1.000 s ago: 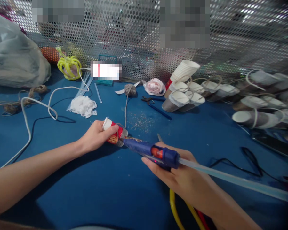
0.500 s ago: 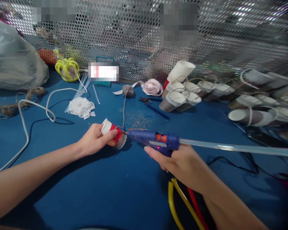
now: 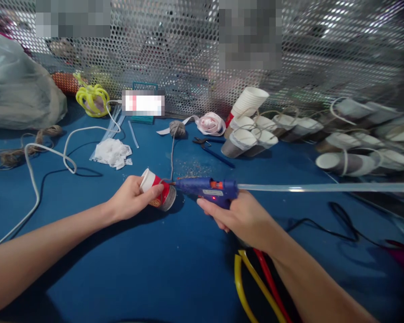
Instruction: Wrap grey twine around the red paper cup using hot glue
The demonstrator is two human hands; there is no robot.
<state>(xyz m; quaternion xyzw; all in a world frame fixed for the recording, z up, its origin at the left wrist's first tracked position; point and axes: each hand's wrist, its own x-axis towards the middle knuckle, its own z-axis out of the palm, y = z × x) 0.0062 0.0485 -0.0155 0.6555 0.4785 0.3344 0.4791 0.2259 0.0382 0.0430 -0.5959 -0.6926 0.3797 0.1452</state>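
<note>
My left hand (image 3: 131, 199) grips a red and white paper cup (image 3: 157, 197) lying tilted, its bottom end wound with grey cord. With my right hand (image 3: 240, 215) I hold a blue hot glue gun (image 3: 205, 188), a long clear glue stick (image 3: 323, 187) sticking out of its back. The gun's nozzle is at the cup's side, by the cord; whether it touches cannot be made out. Grey cord (image 3: 172, 154) runs from the cup back to a small ball of cord (image 3: 177, 128).
Pliers (image 3: 213, 150), a ribbon roll (image 3: 211, 123) and cord-handled cups (image 3: 240, 142) stand behind. White scraps (image 3: 112, 152) and a white cable (image 3: 37, 179) lie left. A perforated metal screen (image 3: 182, 54) closes off the back. Yellow handles (image 3: 244, 287) show at the front.
The rear of the glue gun has swung slightly left and up, so its glue stick lies more level. My left hand and the cup have hardly moved.
</note>
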